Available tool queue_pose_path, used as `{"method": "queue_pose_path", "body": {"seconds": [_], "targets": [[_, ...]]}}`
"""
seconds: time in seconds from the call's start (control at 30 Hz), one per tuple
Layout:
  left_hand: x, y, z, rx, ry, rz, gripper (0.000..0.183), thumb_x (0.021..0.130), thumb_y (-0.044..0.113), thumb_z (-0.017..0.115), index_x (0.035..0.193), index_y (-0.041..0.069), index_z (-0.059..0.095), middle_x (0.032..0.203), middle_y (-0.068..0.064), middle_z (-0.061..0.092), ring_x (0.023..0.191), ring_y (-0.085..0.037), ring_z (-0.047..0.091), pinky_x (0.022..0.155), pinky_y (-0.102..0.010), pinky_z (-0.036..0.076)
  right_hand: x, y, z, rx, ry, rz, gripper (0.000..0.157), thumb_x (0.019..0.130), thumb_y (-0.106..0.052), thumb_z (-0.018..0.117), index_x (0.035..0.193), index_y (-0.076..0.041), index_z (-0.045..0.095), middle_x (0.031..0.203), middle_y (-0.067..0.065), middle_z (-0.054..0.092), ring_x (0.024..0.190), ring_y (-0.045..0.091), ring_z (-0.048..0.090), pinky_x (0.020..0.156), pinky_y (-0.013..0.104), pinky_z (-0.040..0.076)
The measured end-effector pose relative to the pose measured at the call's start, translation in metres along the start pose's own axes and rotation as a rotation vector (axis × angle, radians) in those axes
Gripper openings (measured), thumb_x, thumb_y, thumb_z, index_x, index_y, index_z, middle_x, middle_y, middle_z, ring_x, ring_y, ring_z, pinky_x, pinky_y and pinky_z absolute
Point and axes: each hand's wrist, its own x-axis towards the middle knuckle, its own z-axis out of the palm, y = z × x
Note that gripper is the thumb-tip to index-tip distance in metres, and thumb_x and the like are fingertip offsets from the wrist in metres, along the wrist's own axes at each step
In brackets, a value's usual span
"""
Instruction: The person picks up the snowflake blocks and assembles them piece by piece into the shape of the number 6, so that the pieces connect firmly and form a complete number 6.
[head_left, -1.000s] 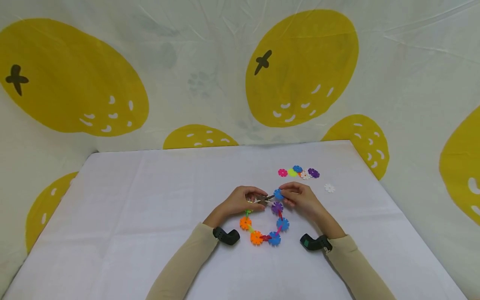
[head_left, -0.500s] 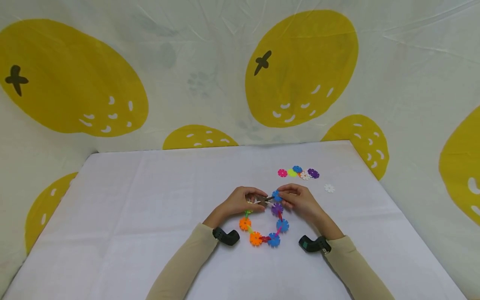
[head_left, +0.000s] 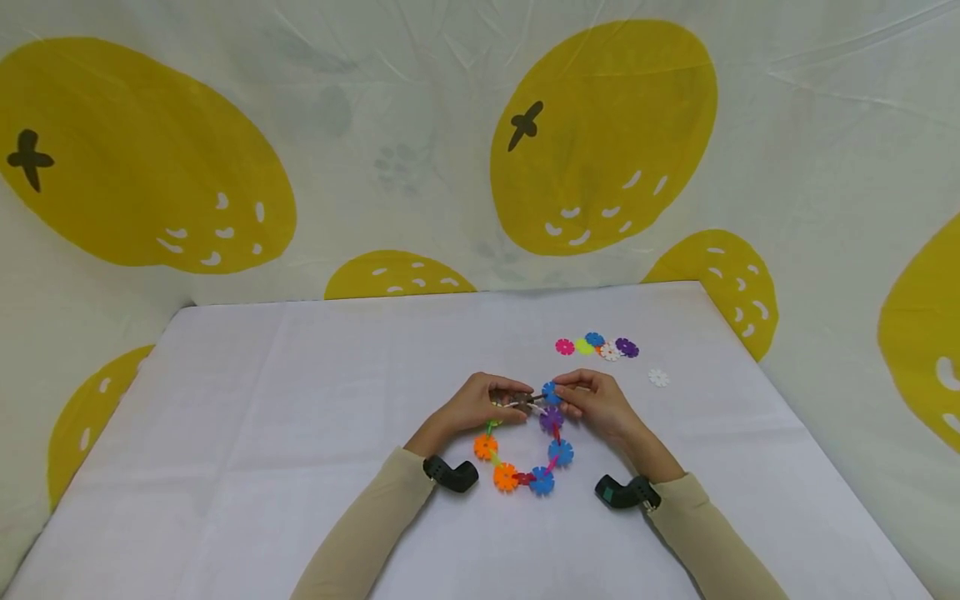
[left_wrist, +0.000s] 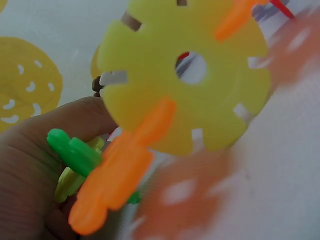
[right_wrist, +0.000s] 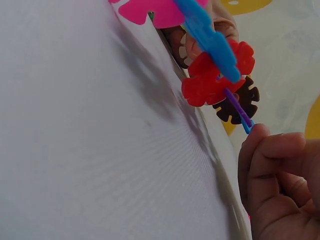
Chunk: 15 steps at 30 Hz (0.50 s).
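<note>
A ring-shaped chain of slotted plastic snowflake discs in several colours hangs between the hands in the head view. My left hand (head_left: 487, 398) grips the chain's upper left part by a brown disc (head_left: 522, 402). My right hand (head_left: 597, 400) pinches a blue disc (head_left: 551, 392), whose edge meets a dark piece beside the brown one. Below it hangs a purple disc (head_left: 551, 418); orange discs (head_left: 506, 477) form the lower left. The left wrist view shows a yellow disc (left_wrist: 150, 65) slotted with an orange disc (left_wrist: 115, 175). A red disc (right_wrist: 207, 82) shows in the right wrist view.
Loose discs lie beyond the right hand, among them a pink one (head_left: 565, 347), a white one (head_left: 610, 352) and a purple one (head_left: 627, 347). Another white disc (head_left: 658, 378) lies apart to the right. A patterned cloth (head_left: 420, 167) hangs behind the white table (head_left: 300, 433).
My right hand and the blue disc have shifted slightly left, closer to the brown disc. The lower part of the chain has swung a little left. Both hands keep their hold.
</note>
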Motion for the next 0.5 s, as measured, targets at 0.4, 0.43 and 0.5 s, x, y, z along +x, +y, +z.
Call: {"method": "queue_pose_path", "body": {"seconds": [0.4, 0.43, 0.5], "targets": [[0.0, -0.0028, -0.0019, 0.033, -0.01, 0.002, 0.039, 0.08, 0.012, 0.081, 0.117, 0.004, 0.071, 0.086, -0.002, 0.068, 0.07, -0.005, 0.049, 0.062, -0.018, 0.041, 0.0027, 0.0022, 0.0027, 0.021, -0.01, -0.028, 0.027, 0.096, -0.001, 0.059, 0.117, 0.015, 0.056, 0.088, 0.003, 0.067, 0.062, 0.008, 0.059, 0.062, 0.017, 0.05], [0.0002, -0.0024, -0.0017, 0.033, -0.009, 0.008, 0.038, 0.08, 0.012, 0.081, 0.116, 0.004, 0.071, 0.086, -0.002, 0.068, 0.069, -0.005, 0.049, 0.062, -0.018, 0.041, 0.0029, 0.0022, 0.0027, 0.019, -0.01, -0.027, 0.027, 0.096, -0.002, 0.059, 0.117, 0.015, 0.056, 0.088, 0.003, 0.067, 0.062, 0.008, 0.059, 0.062, 0.017, 0.05], [0.0011, -0.0027, -0.0008, 0.04, -0.007, 0.019, 0.037, 0.08, 0.012, 0.081, 0.115, 0.003, 0.071, 0.083, -0.003, 0.067, 0.069, -0.005, 0.049, 0.061, -0.019, 0.041, 0.0026, 0.0019, 0.0024, 0.012, -0.007, -0.021, 0.028, 0.096, -0.003, 0.06, 0.118, 0.014, 0.057, 0.088, 0.004, 0.066, 0.062, 0.009, 0.058, 0.062, 0.018, 0.05]]}}
